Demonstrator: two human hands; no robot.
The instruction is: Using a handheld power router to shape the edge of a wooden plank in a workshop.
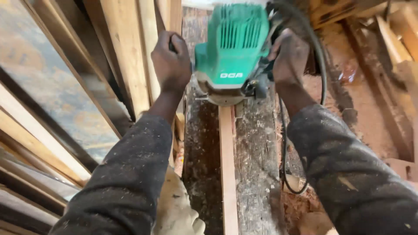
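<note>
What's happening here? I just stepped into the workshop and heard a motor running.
A person grips a green power tool with both hands: the left hand on one side handle, the right hand on the other. The tool sits on a narrow pale wood strip lying along a rough dark bench. A black cord trails down on the right. Planks lean at the left.

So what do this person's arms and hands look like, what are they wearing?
Both arms are in long dark sleeves, charcoal or black, flecked all over with pale sawdust. The sleeves end at the forearms. The left hand and right hand are bare, with no gloves, and no rings or watch show.
</note>
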